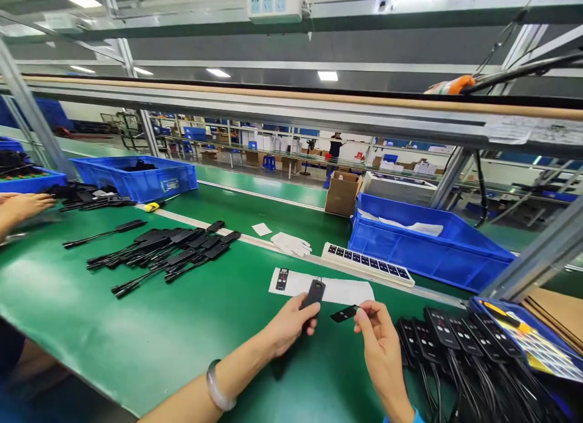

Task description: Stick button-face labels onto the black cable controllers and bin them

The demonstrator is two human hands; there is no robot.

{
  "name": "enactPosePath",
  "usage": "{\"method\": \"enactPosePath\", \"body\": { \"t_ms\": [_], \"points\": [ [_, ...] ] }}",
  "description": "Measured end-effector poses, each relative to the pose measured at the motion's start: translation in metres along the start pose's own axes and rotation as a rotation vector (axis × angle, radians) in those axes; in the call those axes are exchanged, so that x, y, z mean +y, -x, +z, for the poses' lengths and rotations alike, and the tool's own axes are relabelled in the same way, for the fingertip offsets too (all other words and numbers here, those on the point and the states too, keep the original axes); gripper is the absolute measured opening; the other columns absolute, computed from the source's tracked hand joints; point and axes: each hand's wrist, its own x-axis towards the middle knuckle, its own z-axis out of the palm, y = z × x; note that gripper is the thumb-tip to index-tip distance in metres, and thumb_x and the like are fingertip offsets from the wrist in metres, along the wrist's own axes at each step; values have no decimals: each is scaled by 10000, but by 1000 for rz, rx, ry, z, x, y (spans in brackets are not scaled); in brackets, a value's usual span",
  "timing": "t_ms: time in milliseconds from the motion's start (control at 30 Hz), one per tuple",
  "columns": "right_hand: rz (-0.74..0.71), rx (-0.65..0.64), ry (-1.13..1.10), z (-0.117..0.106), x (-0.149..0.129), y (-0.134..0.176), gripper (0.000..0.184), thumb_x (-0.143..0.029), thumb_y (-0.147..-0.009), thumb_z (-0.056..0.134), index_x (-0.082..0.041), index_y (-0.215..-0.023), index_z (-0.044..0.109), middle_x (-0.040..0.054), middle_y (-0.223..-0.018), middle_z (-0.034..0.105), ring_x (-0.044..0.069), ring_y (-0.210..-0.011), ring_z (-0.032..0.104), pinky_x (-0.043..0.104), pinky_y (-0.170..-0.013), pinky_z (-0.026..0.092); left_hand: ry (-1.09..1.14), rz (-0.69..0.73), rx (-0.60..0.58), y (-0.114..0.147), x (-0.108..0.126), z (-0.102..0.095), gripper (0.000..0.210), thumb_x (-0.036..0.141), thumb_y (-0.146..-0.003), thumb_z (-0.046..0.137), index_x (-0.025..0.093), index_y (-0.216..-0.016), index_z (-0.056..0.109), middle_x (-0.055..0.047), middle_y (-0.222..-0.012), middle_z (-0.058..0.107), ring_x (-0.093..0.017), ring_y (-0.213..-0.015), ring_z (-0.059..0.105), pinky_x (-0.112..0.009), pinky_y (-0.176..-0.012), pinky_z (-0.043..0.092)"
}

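My left hand (291, 323) is wrapped round a black corded controller (315, 291), its flat face tilted up towards me. Between the thumb and fingertips of my right hand (377, 335) is a thin black label (344, 314), held a little to the right of the controller and apart from it. Just beyond both hands lies a white backing sheet (337, 287) with one black label (282, 280) at its left end. Many corded controllers (439, 332) with labels on their faces are piled beside my right hand. Plain black ones (182, 244) lie heaped to the left.
Behind the sheet are a stack of label strips (368, 263), a white glove (291, 243) and a large blue bin (423, 247). Another blue bin (136, 179) and a yellow-handled tool (152, 207) are at the left, where a co-worker's hand (27, 206) reaches in. An orange knife (503, 315) lies far right.
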Motion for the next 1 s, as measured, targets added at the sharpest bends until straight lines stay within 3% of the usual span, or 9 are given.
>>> {"method": "enactPosePath", "body": {
  "t_ms": [33,100,267,500,1000],
  "points": [
    [8,-2,-8,-1,-1,-2,256,-464,-837,547,-213,-888,543,-10,-739,530,133,-611,502,256,-586,430,171,-53,-68,3,-5,8,263,332,-776,618,158,-923,486,31,-750,476,-63,-568,508,-197,-525,419],
    [21,-15,-12,-2,0,-4,244,-452,-841,546,-210,-863,544,-13,-730,515,125,-595,476,245,-559,411,292,-117,-135,9,-11,18,277,264,-729,664,152,-917,494,7,-817,528,-71,-611,561,-232,-614,479],
    [59,-76,26,0,6,-5,239,-433,-818,583,-194,-816,575,1,-714,543,135,-619,490,243,-553,400,291,-159,-265,16,-11,21,398,112,-684,647,144,-1047,486,-50,-877,624,-141,-747,659,-290,-738,516],
    [94,-137,4,2,10,-1,239,-422,-793,620,-183,-793,610,26,-733,600,155,-673,554,254,-605,453,284,-161,-396,19,-13,23,496,77,-659,647,172,-1107,456,-52,-819,657,-185,-766,688,-268,-694,514],
    [160,-142,-9,3,8,-1,224,-404,-785,629,-181,-780,614,16,-714,598,132,-640,548,227,-570,453,289,-158,-403,22,-8,23,425,110,-721,646,169,-1106,477,-53,-818,651,-204,-797,693,-291,-720,526]
  ]
}}
